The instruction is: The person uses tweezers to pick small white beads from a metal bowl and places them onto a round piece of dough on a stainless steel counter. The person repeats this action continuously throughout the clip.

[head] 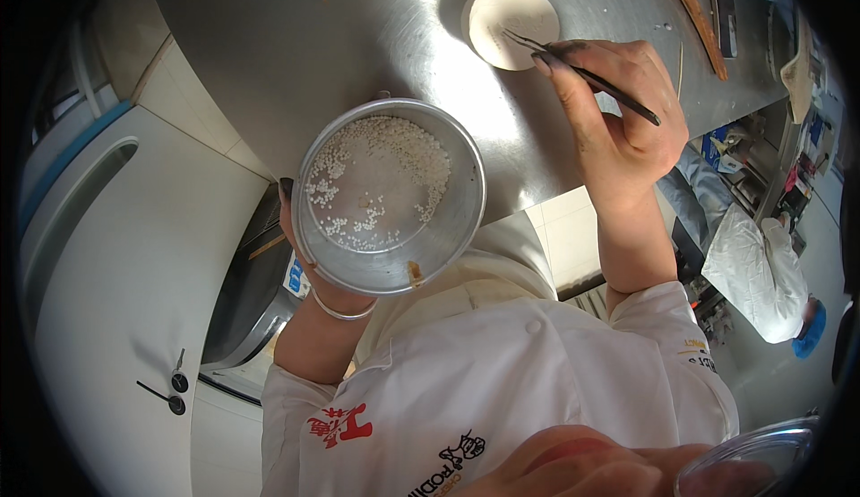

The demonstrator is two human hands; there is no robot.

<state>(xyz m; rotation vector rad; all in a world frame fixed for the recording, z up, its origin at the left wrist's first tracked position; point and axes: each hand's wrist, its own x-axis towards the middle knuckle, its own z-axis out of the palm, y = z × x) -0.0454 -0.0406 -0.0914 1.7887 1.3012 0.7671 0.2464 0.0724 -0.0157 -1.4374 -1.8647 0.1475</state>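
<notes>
My left hand (pixel 289 221) holds a round metal pan (pixel 467 228) by its side, with a dark-nailed digit at the rim and the other fingers hidden. Small white beads (pixel 430 161) lie scattered in the pan, which has a brown stain near its lower rim. Dark tweezers (pixel 615 92) are held in my right hand (pixel 631 121). Their slightly parted tips are over or touching a cream-coloured round disc (pixel 494 17) with faint marks on its surface. No bead can be made out between the tips. The disc is on the metal table (pixel 349 40), beyond the pan.
A curved wooden strip (pixel 695 20) and a dark phone-like object (pixel 724 27) lie at the table's right. At far right is a person in white clothing and a blue cap (pixel 809 329), near cluttered shelving. A white door (pixel 127 242) stands at the left.
</notes>
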